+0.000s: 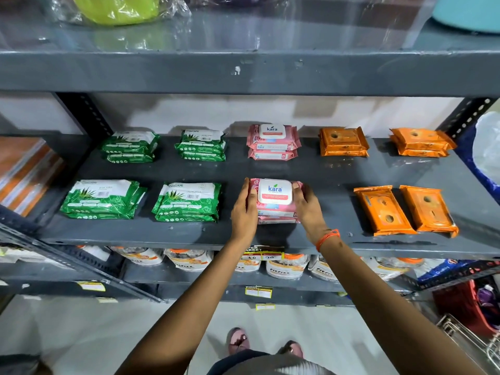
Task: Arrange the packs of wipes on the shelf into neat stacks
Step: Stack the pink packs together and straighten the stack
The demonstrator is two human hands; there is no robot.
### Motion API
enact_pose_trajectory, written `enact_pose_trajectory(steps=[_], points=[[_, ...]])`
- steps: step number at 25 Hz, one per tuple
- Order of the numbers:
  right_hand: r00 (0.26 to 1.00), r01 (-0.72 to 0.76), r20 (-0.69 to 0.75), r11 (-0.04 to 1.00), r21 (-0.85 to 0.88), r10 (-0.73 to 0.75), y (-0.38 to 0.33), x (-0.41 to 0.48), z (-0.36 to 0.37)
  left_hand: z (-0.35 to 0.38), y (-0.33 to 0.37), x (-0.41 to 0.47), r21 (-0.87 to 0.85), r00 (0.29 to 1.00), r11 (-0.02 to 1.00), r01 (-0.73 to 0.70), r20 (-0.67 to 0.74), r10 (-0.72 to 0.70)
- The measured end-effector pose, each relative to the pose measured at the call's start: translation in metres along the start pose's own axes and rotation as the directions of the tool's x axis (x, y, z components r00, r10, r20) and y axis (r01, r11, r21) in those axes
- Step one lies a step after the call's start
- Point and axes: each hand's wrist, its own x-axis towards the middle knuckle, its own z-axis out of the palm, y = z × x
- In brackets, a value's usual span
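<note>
On the grey shelf [270, 169] a front stack of pink Kara wipes packs [274, 198] sits in the middle. My left hand [243, 209] presses its left side and my right hand [309, 209] presses its right side, both gripping the top pack. Behind it stands another pink stack [273, 140]. Green packs form two back stacks [130, 146] [201, 144] and two front stacks [101, 198] [188, 201]. Orange packs are stacked at back [343, 142] [420, 142]. Two orange packs [382, 209] [427, 209] lie side by side, slightly skewed, at front right.
The shelf above [243, 71] overhangs close, holding a bagged yellow-green item [116, 9]. Below are pouches with orange caps [286, 266] and yellow price labels [258, 291]. A slotted upright post [89, 115] stands back left. A red basket [470, 304] sits low right.
</note>
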Motion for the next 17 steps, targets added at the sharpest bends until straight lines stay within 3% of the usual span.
enact_pose_trajectory(steps=[4,10,13,17], points=[[1.000,-0.015,-0.026,0.999,0.052,0.017,0.004,-0.002,0.003,0.006,0.002,-0.002,-0.044,1.000,0.999,-0.001,-0.012,0.001],[0.995,0.087,-0.037,0.994,-0.072,-0.090,-0.001,0.010,-0.003,0.005,0.001,-0.009,0.175,0.995,0.982,-0.073,-0.047,0.083],[0.996,0.091,0.007,0.995,-0.051,-0.091,-0.001,0.014,-0.008,0.010,0.007,-0.016,0.225,0.988,0.969,-0.103,-0.090,0.126],[0.994,0.092,0.068,0.992,-0.082,-0.087,-0.005,0.020,-0.012,0.019,0.012,-0.016,0.335,0.977,0.942,-0.003,-0.200,0.074]])
